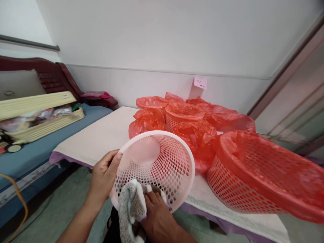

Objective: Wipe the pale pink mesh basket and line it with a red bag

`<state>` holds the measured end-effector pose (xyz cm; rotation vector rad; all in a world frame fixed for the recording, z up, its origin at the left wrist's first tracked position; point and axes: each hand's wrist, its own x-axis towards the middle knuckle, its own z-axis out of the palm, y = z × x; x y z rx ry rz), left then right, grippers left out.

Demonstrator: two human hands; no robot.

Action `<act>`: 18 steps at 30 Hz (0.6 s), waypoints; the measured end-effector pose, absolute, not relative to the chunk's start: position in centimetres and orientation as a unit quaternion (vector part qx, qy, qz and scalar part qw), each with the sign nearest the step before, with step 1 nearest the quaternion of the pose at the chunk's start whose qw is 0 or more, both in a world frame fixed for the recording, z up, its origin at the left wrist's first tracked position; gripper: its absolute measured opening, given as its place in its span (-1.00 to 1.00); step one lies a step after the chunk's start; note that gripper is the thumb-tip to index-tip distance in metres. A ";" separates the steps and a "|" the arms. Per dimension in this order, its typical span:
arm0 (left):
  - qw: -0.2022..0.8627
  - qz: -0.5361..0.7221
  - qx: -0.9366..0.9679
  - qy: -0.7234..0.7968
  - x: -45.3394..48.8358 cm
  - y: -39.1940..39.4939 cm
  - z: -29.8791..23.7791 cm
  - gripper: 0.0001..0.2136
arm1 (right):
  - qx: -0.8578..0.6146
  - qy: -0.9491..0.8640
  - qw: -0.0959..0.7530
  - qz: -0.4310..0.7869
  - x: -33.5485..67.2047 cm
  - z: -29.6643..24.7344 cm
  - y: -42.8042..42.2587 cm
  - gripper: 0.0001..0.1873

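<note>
A pale pink perforated plastic basket (174, 158) is tilted so that its open mouth faces me. My left hand (106, 172) grips its rim at the left, thumb on the outer edge. Inside the near lower wall, my right hand (158, 212) presses a grey and white cloth (131, 206) against the holes. Part of that cloth hangs over the rim toward me. The right fingers are partly sunk in its folds.
Several baskets lined with red plastic bags (186, 111) stand on the white-covered table (101, 131). A large red-lined basket (243, 182) is at the right. An open cream suitcase (50, 121) lies on a blue bed at the left. A pink note (200, 83) is on the wall.
</note>
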<state>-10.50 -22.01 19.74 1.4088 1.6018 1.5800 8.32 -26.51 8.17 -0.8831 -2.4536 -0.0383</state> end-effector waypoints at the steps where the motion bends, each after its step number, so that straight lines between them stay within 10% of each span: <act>1: 0.241 0.582 0.507 0.588 -10.3 -22.3 19.4 -0.58 | -0.326 -0.904 0.277 -0.006 7.9 8.3 -26.4 -0.76; 8: 0.317 0.624 0.361 0.617 -8.7 -26.7 15.2 -0.47 | -0.321 -0.853 0.375 0.166 5.2 12.9 -26.0 -0.53; 18: 0.179 0.634 0.361 0.661 -10.5 -28.1 15.1 -0.66 | -0.388 -0.921 0.031 0.021 4.6 9.9 -21.7 -0.85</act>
